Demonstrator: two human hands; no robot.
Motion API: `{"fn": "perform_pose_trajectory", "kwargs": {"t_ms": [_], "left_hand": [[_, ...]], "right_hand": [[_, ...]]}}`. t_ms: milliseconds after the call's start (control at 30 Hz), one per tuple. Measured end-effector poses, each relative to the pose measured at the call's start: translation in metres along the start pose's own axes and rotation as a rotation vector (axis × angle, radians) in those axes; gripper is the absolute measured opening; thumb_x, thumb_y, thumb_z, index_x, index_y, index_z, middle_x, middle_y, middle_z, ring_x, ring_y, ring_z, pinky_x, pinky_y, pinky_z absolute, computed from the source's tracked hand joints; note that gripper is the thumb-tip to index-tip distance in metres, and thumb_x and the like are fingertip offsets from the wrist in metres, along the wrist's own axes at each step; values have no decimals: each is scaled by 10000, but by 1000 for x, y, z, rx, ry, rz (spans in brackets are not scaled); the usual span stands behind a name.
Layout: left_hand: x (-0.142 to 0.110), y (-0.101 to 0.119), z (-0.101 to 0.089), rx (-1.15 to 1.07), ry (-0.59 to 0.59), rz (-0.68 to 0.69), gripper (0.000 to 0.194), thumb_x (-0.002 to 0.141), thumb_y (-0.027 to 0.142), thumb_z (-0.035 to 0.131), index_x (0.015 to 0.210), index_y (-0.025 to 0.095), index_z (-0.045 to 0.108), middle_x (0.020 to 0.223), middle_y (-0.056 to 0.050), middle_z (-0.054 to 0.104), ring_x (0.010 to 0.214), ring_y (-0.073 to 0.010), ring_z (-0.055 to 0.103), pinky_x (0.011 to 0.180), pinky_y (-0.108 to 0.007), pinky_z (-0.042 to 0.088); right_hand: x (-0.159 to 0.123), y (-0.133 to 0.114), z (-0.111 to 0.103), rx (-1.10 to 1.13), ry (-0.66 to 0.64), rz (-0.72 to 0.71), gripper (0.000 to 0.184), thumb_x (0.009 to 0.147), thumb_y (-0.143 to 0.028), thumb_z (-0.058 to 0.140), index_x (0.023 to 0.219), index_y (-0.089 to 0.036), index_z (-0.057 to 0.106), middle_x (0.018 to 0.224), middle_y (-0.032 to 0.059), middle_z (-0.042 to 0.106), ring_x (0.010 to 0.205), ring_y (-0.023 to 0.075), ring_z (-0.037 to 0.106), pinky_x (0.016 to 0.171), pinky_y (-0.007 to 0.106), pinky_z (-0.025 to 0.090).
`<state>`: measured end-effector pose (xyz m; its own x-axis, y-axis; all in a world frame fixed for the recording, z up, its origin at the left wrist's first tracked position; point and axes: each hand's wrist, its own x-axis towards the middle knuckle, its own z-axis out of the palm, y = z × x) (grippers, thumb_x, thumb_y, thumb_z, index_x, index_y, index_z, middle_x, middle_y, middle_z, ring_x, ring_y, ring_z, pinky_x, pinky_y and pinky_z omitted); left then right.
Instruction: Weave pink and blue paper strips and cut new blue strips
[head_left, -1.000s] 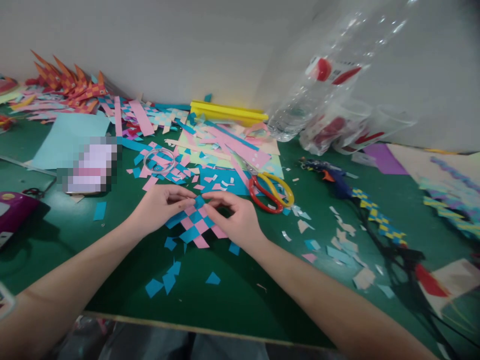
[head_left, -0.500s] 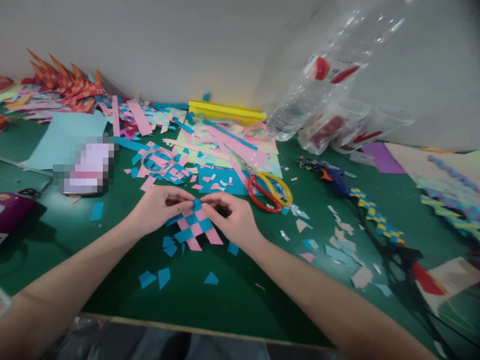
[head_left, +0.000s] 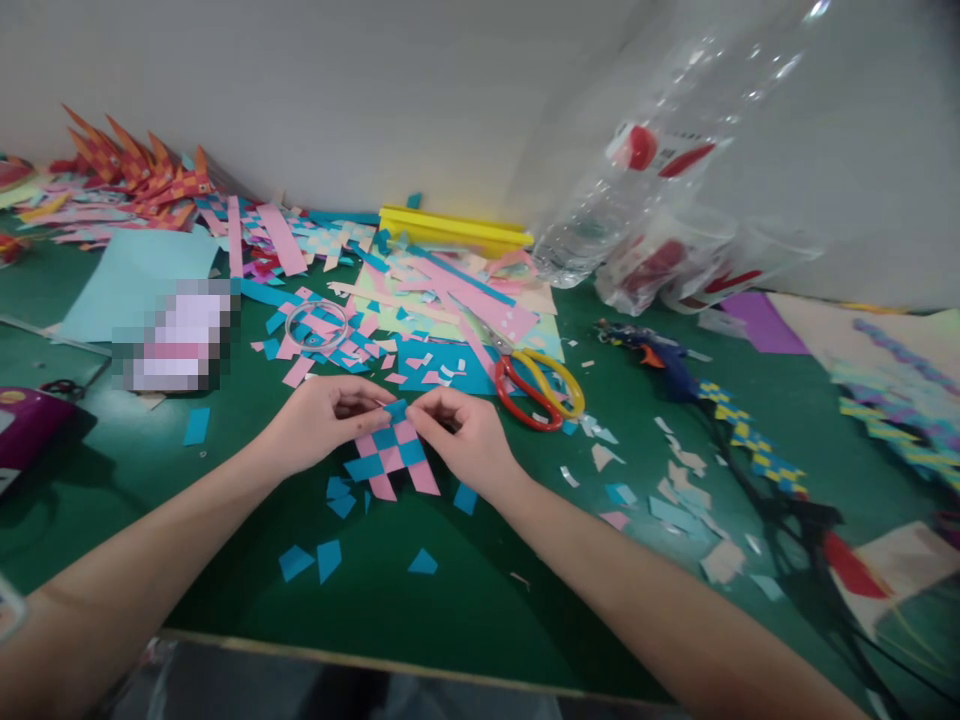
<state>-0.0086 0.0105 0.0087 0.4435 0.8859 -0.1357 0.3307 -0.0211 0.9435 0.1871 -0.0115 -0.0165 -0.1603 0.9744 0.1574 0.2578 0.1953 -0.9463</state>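
Note:
A small woven square of pink and blue paper strips (head_left: 390,452) lies on the green table (head_left: 465,610), its loose ends pointing toward me. My left hand (head_left: 319,420) pinches its upper left corner with curled fingers. My right hand (head_left: 461,435) pinches its upper right edge, fingers closed on the strips. Both forearms reach in from the near edge. Small blue paper offcuts (head_left: 315,558) lie just in front of the weave.
Red and yellow scissors (head_left: 536,385) lie right of my hands. A clear tape roll (head_left: 318,322) sits amid pink and blue strips behind. A yellow box (head_left: 454,228), plastic bottles (head_left: 637,190), a glue gun (head_left: 664,355) and orange woven pieces (head_left: 135,165) stand farther back.
My hands have drawn closer together on the weave, and the piece has shifted slightly toward the left. Its loose strip ends look pulled tighter.

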Motion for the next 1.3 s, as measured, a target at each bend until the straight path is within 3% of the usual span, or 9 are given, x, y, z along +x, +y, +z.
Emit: {"fn": "perform_pose_trajectory", "kwargs": {"t_ms": [333, 533, 667, 767, 900, 1300], "left_hand": [[2, -4, -2, -3, 16, -19, 329, 751, 411, 720, 977, 173, 699, 909, -53, 749, 839, -196, 705, 768, -299, 569], [1, -1, -1, -58, 100, -49, 411, 747, 419, 724, 1071, 171, 670, 934, -60, 742, 839, -188, 699, 759, -298, 568], [1, -1, -1, -21, 94, -55, 348, 714, 408, 746, 953, 159, 699, 935, -68, 739, 811, -193, 694, 711, -293, 563], [2, -3, -2, -12, 76, -52, 306, 717, 402, 740, 883, 148, 701, 829, -56, 739, 680, -169, 682, 669, -291, 551], [2, -5, -2, -4, 72, -75, 316, 707, 401, 747, 889, 148, 696, 751, -39, 728, 639, -165, 672, 646, -283, 539], [3, -7, -2, 27, 49, -47, 243, 738, 378, 722, 874, 177, 708, 823, -26, 737, 652, -147, 673, 690, -283, 550]], "right_hand": [[1, 3, 1, 31, -17, 18, 169, 793, -359, 598, 731, -202, 612, 683, -3, 643, 609, 121, 595, 590, 269, 497], [2, 3, 1, 31, 3, 23, 162, 783, -355, 611, 727, -202, 613, 685, -1, 665, 612, 126, 613, 597, 274, 506], [4, 3, 0, 33, 12, 34, 170, 785, -366, 612, 742, -203, 621, 698, -1, 664, 617, 123, 610, 592, 269, 500], [3, 4, 0, 39, 1, 31, 163, 786, -356, 612, 744, -198, 617, 696, -2, 658, 612, 118, 605, 589, 262, 494], [3, 4, 1, 54, -17, 19, 167, 784, -351, 618, 732, -193, 605, 681, -6, 647, 602, 113, 595, 578, 252, 481], [3, 5, 1, 47, -39, 20, 186, 778, -369, 630, 728, -194, 595, 653, -10, 623, 572, 107, 557, 552, 250, 452]]}}
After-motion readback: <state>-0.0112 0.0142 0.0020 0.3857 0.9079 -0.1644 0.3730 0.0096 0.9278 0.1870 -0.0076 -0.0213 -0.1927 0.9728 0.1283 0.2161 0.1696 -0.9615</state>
